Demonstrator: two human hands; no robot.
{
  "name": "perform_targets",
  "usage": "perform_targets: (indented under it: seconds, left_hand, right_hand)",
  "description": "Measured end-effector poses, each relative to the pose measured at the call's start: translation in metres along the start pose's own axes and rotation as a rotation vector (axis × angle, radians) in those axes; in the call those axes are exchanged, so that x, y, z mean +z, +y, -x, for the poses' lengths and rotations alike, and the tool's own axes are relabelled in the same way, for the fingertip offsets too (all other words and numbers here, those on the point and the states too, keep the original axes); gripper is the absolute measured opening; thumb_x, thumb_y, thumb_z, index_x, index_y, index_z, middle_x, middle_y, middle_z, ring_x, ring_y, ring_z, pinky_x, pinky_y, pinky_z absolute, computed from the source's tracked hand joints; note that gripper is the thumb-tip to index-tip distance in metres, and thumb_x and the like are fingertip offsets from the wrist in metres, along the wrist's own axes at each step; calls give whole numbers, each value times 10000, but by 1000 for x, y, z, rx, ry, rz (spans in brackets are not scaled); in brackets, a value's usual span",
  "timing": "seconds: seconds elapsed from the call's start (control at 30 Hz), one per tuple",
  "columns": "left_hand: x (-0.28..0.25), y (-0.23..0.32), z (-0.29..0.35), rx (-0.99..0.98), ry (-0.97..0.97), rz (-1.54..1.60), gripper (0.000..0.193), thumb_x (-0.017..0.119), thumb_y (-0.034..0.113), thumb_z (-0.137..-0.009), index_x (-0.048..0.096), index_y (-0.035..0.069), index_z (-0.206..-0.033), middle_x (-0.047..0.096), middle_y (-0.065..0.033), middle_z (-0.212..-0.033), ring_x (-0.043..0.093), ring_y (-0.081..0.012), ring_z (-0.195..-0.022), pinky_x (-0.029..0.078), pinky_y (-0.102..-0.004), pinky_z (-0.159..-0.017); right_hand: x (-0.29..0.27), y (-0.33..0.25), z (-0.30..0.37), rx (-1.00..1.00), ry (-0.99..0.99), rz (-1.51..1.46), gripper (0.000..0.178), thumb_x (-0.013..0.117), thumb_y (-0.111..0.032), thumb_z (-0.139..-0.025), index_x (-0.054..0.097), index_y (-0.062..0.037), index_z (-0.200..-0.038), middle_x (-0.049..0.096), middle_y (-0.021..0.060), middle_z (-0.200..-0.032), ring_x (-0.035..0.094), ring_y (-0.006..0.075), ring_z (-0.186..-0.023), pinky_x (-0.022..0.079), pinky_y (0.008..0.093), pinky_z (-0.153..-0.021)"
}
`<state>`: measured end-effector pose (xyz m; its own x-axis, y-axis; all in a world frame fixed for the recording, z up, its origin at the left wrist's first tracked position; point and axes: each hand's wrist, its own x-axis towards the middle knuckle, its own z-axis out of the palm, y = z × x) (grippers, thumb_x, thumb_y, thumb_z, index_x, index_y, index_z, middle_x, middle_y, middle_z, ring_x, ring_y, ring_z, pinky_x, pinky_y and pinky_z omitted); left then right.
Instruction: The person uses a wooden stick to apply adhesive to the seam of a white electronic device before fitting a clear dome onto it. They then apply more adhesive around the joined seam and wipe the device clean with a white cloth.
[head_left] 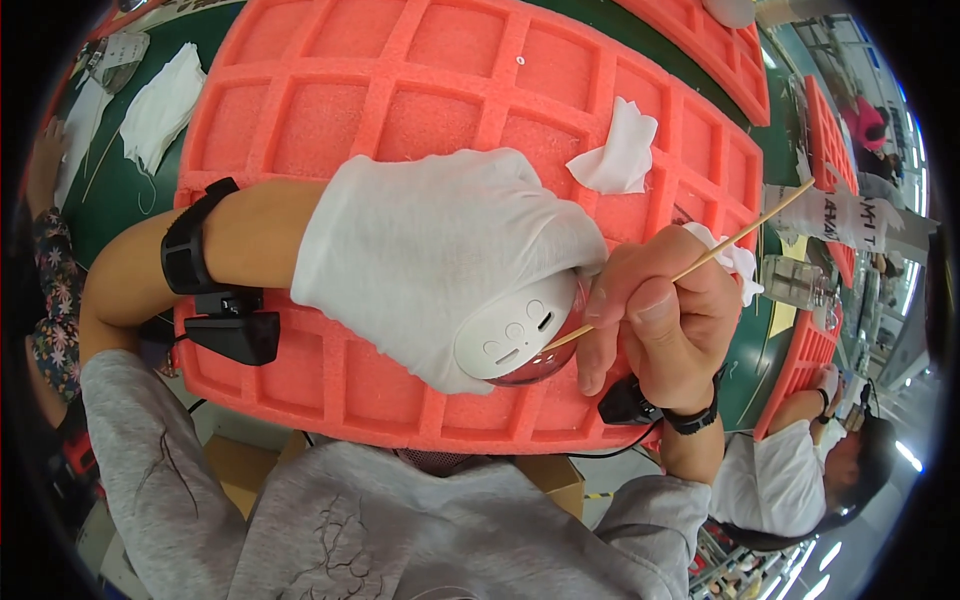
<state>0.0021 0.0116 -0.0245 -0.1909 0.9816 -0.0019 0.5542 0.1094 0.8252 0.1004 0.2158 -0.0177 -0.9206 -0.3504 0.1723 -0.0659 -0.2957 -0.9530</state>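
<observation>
My left hand (450, 235), in a white glove, is wrapped round a small rounded white device (500, 342). The device's flat face, with slots and round marks, is turned toward me. Along its right side shows a clear dome (545, 368), through which the red foam is seen. Between the thumb and fingers of my bare right hand (672, 312) is a thin wooden stick (745, 232). Its lower tip meets the edge of the device's face, near the dome; whether it touches is hard to tell. Both hands are above a red foam tray (400, 432) with square pockets.
A crumpled white cloth (618, 150) lies on the tray's right part. At the far left, a white cloth (163, 108) rests on the green table (205, 35). A clear glass jar (795, 282) stands to the right. Another person (775, 485) sits at right; a patterned sleeve (58, 290) shows at left.
</observation>
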Motion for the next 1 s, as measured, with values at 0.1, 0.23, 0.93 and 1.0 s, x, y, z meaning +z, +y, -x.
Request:
perform_targets:
  seconds: [0.1, 0.23, 0.93, 1.0]
  left_hand:
    - [1, 0, 0, -4, 12, 3, 350, 847, 248, -652, 659, 125, -920, 607, -35, -826, 586, -291, -759, 457, -392, -759]
    - [3, -1, 0, 7, 41, 21, 356, 847, 237, -644, 656, 120, -921, 608, -46, -840, 583, -295, -758, 458, -393, -759]
    - [4, 0, 0, 24, 20, 5, 427, 855, 223, -621, 651, 99, -976, 610, -50, -901, 563, -284, -804, 439, -385, -798]
    - [8, -3, 1, 66, 62, 10, 451, 861, 224, -615, 661, 89, -996, 613, -50, -901, 563, -280, -807, 440, -382, -803]
  right_hand:
    - [1, 0, -1, -8, -2, 10, 126, 492, 20, -1042, 591, 92, -1015, 663, 147, -760, 634, 153, -544, 489, 259, -477]
    - [2, 0, 0, -16, 3, 7, 107, 519, 36, -1028, 605, 96, -1009, 671, 148, -771, 637, 150, -546, 484, 252, -478]
    - [4, -4, -1, 8, 8, 82, 67, 611, 60, -975, 660, 106, -977, 693, 140, -768, 655, 144, -562, 474, 243, -477]
    - [4, -4, -2, 5, 11, 90, 66, 618, 61, -969, 664, 108, -975, 694, 142, -770, 655, 146, -563, 477, 248, -481]
